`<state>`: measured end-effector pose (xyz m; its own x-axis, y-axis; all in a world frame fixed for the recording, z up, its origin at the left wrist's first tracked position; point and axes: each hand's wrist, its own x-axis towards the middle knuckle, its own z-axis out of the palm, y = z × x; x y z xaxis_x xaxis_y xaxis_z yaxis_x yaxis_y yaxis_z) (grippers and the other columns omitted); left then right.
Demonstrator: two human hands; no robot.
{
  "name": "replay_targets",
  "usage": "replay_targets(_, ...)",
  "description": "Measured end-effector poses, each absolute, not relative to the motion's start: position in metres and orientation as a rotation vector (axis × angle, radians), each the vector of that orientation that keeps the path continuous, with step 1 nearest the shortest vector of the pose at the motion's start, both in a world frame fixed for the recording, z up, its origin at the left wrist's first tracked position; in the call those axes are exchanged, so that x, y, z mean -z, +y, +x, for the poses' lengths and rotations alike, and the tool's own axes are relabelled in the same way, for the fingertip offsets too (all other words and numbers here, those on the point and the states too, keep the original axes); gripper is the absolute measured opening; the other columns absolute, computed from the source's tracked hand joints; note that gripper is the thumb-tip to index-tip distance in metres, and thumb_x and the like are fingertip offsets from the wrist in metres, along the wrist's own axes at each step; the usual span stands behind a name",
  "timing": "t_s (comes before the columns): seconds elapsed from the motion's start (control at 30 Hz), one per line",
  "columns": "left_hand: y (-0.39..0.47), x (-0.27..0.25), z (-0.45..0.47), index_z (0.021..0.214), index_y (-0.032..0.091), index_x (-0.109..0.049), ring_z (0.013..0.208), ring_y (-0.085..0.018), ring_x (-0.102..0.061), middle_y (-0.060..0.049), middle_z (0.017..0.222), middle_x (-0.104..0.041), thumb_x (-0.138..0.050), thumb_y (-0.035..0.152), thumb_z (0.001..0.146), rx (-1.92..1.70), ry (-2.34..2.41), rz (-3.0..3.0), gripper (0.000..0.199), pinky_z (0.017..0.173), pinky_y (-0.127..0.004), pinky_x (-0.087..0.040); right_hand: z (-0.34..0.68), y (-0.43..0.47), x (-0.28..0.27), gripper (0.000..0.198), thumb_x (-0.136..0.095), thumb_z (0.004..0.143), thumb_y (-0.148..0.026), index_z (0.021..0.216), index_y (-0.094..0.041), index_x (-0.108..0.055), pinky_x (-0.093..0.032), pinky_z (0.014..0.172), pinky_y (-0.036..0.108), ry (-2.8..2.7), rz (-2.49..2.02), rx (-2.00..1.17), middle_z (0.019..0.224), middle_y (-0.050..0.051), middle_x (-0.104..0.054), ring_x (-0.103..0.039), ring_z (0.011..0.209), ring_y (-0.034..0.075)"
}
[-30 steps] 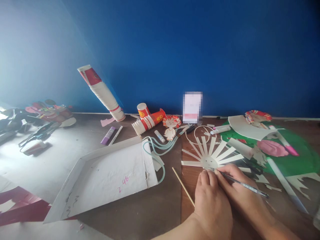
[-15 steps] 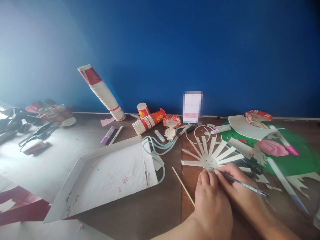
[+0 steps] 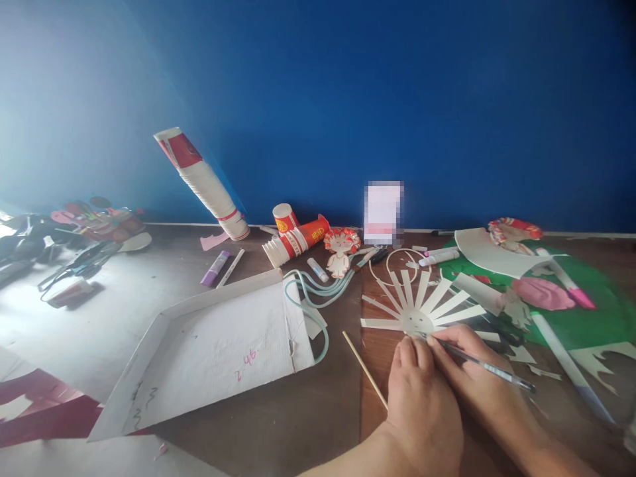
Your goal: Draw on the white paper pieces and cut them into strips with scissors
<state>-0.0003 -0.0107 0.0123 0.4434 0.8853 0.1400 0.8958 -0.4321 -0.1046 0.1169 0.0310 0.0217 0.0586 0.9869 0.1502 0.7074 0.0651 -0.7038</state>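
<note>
A white paper cup cut into strips (image 3: 417,319) is spread flat like sun rays on the brown table, a small face drawn on its round base. My left hand (image 3: 422,391) is closed at the base's near edge, fingers together and bent onto the paper; its fingertips are partly hidden. In my right hand (image 3: 479,371) is a slim pen (image 3: 489,366), gripped near its tip, which meets the lower part of the face beside my left fingers. A thin wooden stick (image 3: 365,371) lies just left of my left hand.
A white box lid (image 3: 209,351) lies left of centre. Behind it are a leaning stack of paper cups (image 3: 209,189), a glue stick (image 3: 215,268) and a paper figure (image 3: 340,255). Markers (image 3: 571,368), paper scraps and a green sheet (image 3: 603,298) spread to the right.
Almost nothing differs. Both hands, the pen and the cut paper cup hold nearly the same position; the drawn mouth on the face shows a little more clearly.
</note>
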Motion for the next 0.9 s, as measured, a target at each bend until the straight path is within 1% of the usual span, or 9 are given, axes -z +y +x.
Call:
replay_targets(0.13,-0.0115,-0.0133,-0.0007,0.144,0.006,-0.058,0.130,-0.029,-0.051,-0.019,0.137,-0.062,-0.056,0.034,0.092,0.100,-1.572,-2.516,0.059,0.113,-0.038,-0.043,0.1167,0.0309,-0.0199,0.027,-0.057,0.084,-0.053,0.079,-0.028,-0.064,-0.057,0.062,0.032,-1.707,-1.703,-0.555,0.073,0.003,-0.077,-0.073,0.063,0.023)
replay_targets(0.23,-0.0109,-0.0163,-0.0007,0.143,0.007,-0.059,0.125,-0.028,-0.054,-0.017,0.134,-0.064,-0.057,0.033,0.091,0.098,-1.577,-2.503,0.058,0.111,-0.037,-0.044,0.1160,0.0302,-0.0198,0.027,-0.057,0.083,-0.053,0.079,-0.028,-0.065,-0.058,0.064,0.032,-1.688,-1.696,-0.550,0.072,0.003,-0.077,-0.073,0.063,0.023)
replay_targets(0.43,-0.0082,-0.0219,-0.0006,0.145,0.009,-0.057,0.114,-0.025,-0.057,-0.014,0.127,-0.067,-0.057,0.033,0.093,0.088,-1.595,-2.535,0.058,0.105,-0.035,-0.048,0.1177,0.0294,-0.0155,0.028,-0.057,0.081,-0.054,0.081,-0.027,-0.066,-0.058,0.066,0.036,-1.644,-1.705,-0.516,0.078,0.004,-0.078,-0.075,0.069,0.026)
replay_targets(0.57,-0.0089,-0.0214,-0.0011,0.145,0.008,-0.057,0.120,-0.026,-0.055,-0.014,0.132,-0.065,-0.059,0.035,0.092,0.108,-1.594,-2.533,0.059,0.109,-0.036,-0.046,0.1197,0.0291,-0.0126,0.029,-0.056,0.082,-0.054,0.081,-0.027,-0.066,-0.058,0.068,0.037,-1.641,-1.699,-0.523,0.080,0.005,-0.078,-0.075,0.071,0.026)
replay_targets(0.63,-0.0095,-0.0206,-0.0012,0.145,0.008,-0.058,0.120,-0.027,-0.056,-0.014,0.132,-0.065,-0.058,0.035,0.093,0.113,-1.584,-2.527,0.059,0.108,-0.036,-0.047,0.1197,0.0290,-0.0130,0.028,-0.057,0.082,-0.054,0.082,-0.027,-0.066,-0.058,0.069,0.036,-1.656,-1.694,-0.539,0.080,0.004,-0.078,-0.075,0.072,0.025)
replay_targets(0.77,-0.0095,-0.0195,-0.0010,0.143,0.009,-0.060,0.121,-0.026,-0.056,-0.015,0.131,-0.066,-0.055,0.032,0.094,0.116,-1.601,-2.508,0.054,0.107,-0.036,-0.047,0.1181,0.0297,-0.0160,0.028,-0.057,0.082,-0.053,0.080,-0.027,-0.066,-0.058,0.068,0.034,-1.673,-1.695,-0.548,0.078,0.004,-0.077,-0.074,0.069,0.024)
replay_targets(0.9,-0.0091,-0.0175,-0.0007,0.144,0.008,-0.058,0.124,-0.027,-0.055,-0.015,0.134,-0.065,-0.055,0.033,0.095,0.100,-1.595,-2.519,0.056,0.110,-0.036,-0.046,0.1168,0.0309,-0.0182,0.030,-0.056,0.082,-0.054,0.080,-0.027,-0.067,-0.057,0.067,0.034,-1.680,-1.707,-0.568,0.076,0.004,-0.077,-0.074,0.067,0.024)
